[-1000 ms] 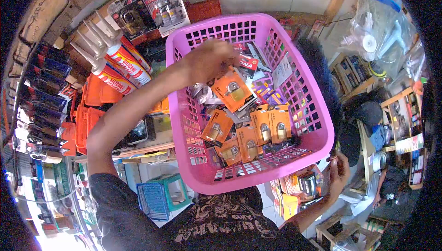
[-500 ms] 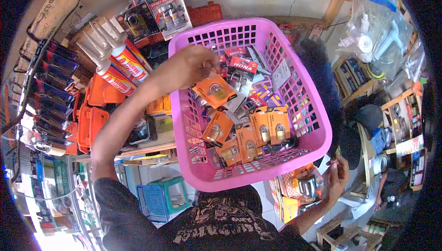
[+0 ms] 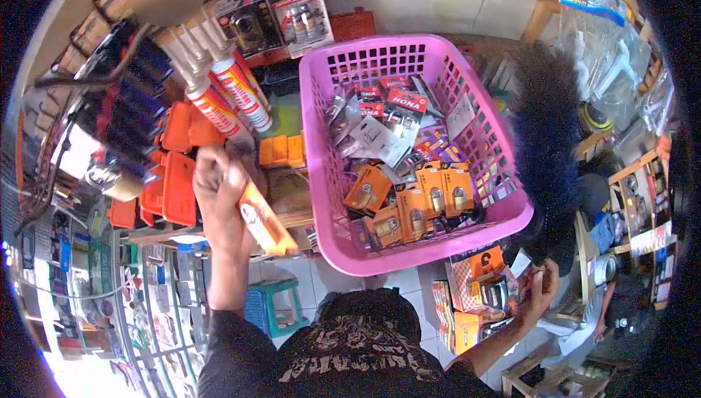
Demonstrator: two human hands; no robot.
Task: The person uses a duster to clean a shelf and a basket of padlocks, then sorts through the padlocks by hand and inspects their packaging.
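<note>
My left hand (image 3: 217,186), left of the pink basket, is closed on an orange carded padlock pack (image 3: 264,224), held tilted in front of the shelf. The pink plastic basket (image 3: 423,258) holds more orange padlock packs (image 3: 411,212), red-topped HONA padlock packs (image 3: 406,102) and a white card (image 3: 381,142). Below the basket's right corner, my right hand (image 3: 539,292) has its fingers curled together near a small white piece (image 3: 521,263); I cannot tell what is between them. Orange-and-white boxes (image 3: 475,281) lie beside this hand.
Silicone tubes (image 3: 244,95) and orange cases (image 3: 179,186) crowd the shelf on the left. Blister packs, one marked Dextone (image 3: 301,14), stand behind the basket. A dark fluffy thing (image 3: 548,128) hangs at the basket's right. Lower down is a green stool (image 3: 281,303).
My left hand has moved from over the basket out to the left, taking an orange padlock pack with it. The basket appears farther right in view. My right hand stays low at the right.
</note>
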